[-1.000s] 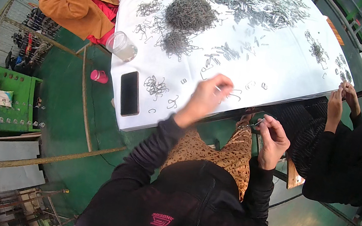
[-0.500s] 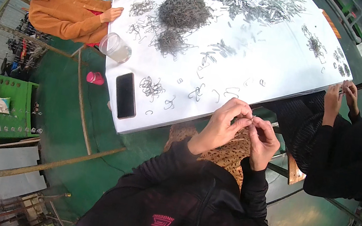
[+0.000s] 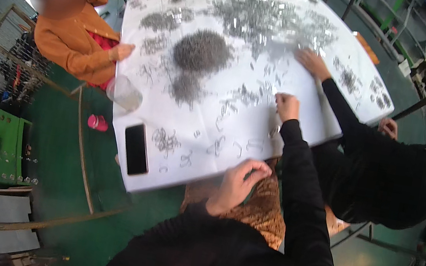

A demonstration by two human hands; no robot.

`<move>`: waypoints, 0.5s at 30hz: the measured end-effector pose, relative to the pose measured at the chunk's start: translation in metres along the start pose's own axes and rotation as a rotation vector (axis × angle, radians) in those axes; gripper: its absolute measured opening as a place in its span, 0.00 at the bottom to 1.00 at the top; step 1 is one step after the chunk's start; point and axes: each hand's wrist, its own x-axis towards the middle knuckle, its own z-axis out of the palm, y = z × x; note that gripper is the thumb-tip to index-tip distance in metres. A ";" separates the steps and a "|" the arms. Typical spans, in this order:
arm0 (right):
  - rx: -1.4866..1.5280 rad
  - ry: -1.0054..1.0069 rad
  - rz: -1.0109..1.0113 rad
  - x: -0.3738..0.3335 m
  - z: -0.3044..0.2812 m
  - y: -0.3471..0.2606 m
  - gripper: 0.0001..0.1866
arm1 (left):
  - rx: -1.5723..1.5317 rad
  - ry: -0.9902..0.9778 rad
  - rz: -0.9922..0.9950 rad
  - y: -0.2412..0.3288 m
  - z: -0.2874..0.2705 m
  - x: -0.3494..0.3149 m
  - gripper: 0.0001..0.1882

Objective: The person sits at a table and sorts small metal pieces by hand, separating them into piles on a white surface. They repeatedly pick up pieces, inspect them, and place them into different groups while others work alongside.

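My left hand [image 3: 237,188] hovers in front of the table's near edge, its thumb and fingers drawn together. Whatever they may hold is too small to make out. My right arm stretches over the table, and my right hand [image 3: 287,109] has its fingers curled into a pinch at the tabletop. Beside it lie loose short grey strips [image 3: 250,95]; whether one is between the fingertips cannot be seen. Several bent wire hooks lie nearer to me, among them a small heap of hooks [image 3: 165,140] and a few separate hooks [image 3: 215,146].
A white-topped table [image 3: 190,166] carries a dense pile of thin wire pieces [image 3: 202,52] and a wide spread of grey strips [image 3: 271,21]. A phone [image 3: 136,149] and a clear jar [image 3: 125,96] stand at the left edge. Co-workers sit left and right; one's hand [image 3: 313,63] reaches in.
My hands were together before the table edge. Now my right hand has reached forward onto the table, while the left stays back. The co-worker at right has also stretched an arm over the table.
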 end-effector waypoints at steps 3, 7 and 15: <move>-0.325 -0.004 -0.073 0.027 0.042 0.012 0.06 | 0.053 0.015 0.013 0.008 -0.003 -0.001 0.02; -0.390 -0.010 -0.230 0.023 0.048 -0.001 0.06 | 0.054 0.048 0.041 0.008 -0.009 -0.001 0.03; 0.779 -0.238 -0.062 -0.076 -0.029 -0.030 0.05 | 0.145 0.076 0.083 -0.009 -0.011 -0.005 0.04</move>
